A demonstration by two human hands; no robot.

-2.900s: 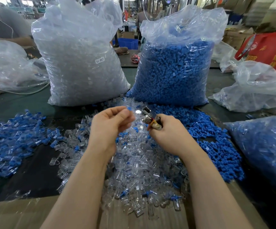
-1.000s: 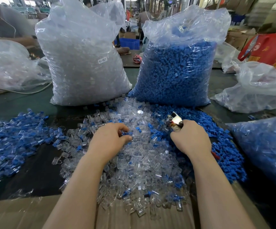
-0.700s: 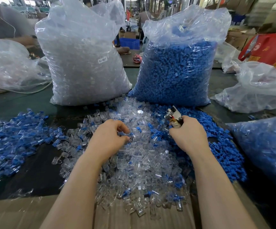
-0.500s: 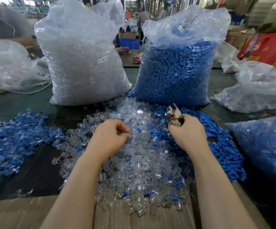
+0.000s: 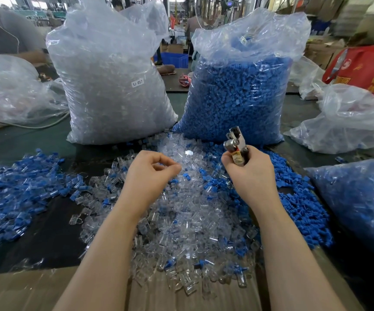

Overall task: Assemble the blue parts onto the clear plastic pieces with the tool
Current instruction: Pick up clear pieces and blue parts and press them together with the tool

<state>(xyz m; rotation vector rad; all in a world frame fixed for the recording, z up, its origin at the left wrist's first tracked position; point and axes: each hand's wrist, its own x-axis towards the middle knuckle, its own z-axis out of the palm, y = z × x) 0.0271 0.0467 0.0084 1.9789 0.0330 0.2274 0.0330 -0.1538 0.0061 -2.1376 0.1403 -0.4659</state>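
Head view looks down on two bare forearms reaching over a heap of clear plastic pieces [image 5: 181,221] that lies partly on a sheet of cardboard [image 5: 20,290] at the near edge. The left hand [image 5: 150,176] hovers over the heap with thumb and forefinger pinched together; whether a clear piece sits between them I cannot tell. The right hand [image 5: 248,171] is curled tight round the handles of the tool [image 5: 235,142], its metal head sticking up and away from the person.

Just right of the heap spreads a loose drift of blue parts [image 5: 298,209], some scattered in among the clear ones. At the left lies a pile of joined pieces [image 5: 13,189], blue on clear, which I take to be finished work. Judged from that pile against the heap remaining, a fair batch is done, yet far more is left. The step in hand looks like fetching the next piece to load.

Beyond the hands, the dark green surface [image 5: 24,140] carries a tall bag of clear pieces [image 5: 114,86] at left and a tall bag of blue parts [image 5: 237,93] at right, both nearly full. Slack plastic bags [image 5: 349,122] lie at the far right, and another bag holding blue sits at the near right. Farther off is a workshop with a blue crate [image 5: 172,60], cartons and a red bag [image 5: 365,72].
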